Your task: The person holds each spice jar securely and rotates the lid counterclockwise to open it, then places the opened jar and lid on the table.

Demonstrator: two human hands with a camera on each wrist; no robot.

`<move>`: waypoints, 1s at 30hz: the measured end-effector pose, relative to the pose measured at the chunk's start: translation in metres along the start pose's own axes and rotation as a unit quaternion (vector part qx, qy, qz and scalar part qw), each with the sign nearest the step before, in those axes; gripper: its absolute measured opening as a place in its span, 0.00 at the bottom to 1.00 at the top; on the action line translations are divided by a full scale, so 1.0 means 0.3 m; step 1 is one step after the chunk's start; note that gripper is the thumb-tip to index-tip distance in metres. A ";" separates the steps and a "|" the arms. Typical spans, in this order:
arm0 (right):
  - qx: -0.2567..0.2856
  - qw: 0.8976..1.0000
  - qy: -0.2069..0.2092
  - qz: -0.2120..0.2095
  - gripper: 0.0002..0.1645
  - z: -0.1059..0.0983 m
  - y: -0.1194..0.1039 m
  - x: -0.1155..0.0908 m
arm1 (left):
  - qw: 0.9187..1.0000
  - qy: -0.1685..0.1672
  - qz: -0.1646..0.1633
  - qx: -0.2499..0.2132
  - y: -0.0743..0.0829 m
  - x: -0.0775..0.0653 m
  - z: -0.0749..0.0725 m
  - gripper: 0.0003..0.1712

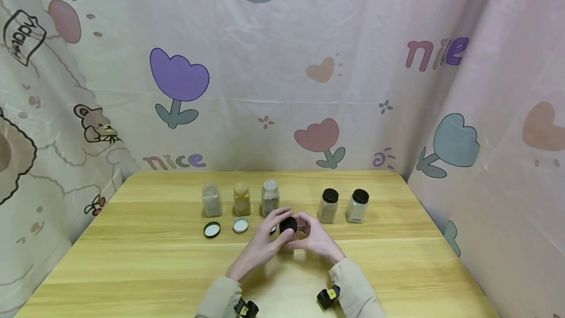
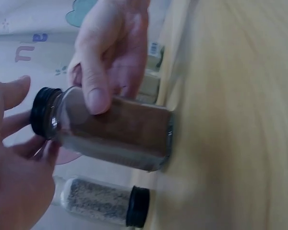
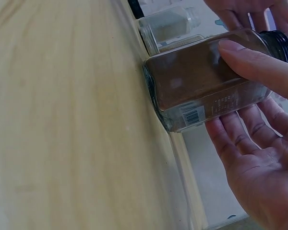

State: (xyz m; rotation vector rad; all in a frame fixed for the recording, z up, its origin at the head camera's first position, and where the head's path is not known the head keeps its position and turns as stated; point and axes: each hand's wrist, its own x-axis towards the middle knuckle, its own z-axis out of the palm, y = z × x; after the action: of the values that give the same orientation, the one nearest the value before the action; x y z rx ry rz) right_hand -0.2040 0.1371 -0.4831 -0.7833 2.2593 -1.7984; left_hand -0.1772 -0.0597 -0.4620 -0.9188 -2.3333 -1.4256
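Your right fingers [image 3: 252, 125]: pinching the brown-filled jar [image 2: 122, 127] by its sides, long axis upright. Your left fingers [image 2: 14, 123]: spread loosely about its black lid [image 2: 40, 112], above your right, contact uncertain. Jar: between your hands, over the surface [image 1: 154, 264], base contact unclear.

Both forearms come in from the near edge, the left sleeve [image 1: 219, 300] slanting far and right, the right sleeve [image 1: 356, 286] far and left, with bare wrist [image 1: 237, 268] showing beyond each cuff. The left hand [image 1: 263, 241] arches over, its left thumb [image 2: 14, 91] on the near side, its fingers [image 1: 278, 214] curving round the far side. Close by on the right, the right hand [image 1: 315, 237] grips, its right thumb [image 3: 247, 56] extended and pressing, the other fingers spread opposite.
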 end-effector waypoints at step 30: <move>0.008 1.000 -0.008 0.008 0.33 -0.004 0.007 0.002 | 0.999 -0.037 0.009 -0.002 0.003 0.002 -0.036 0.22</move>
State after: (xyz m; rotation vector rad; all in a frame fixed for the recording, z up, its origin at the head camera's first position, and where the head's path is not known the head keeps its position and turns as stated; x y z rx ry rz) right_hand -0.2055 0.1381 -0.4846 -0.7725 2.2332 -1.7950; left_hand -0.1782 -0.0685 -0.4559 -1.0078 -2.3699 -1.4134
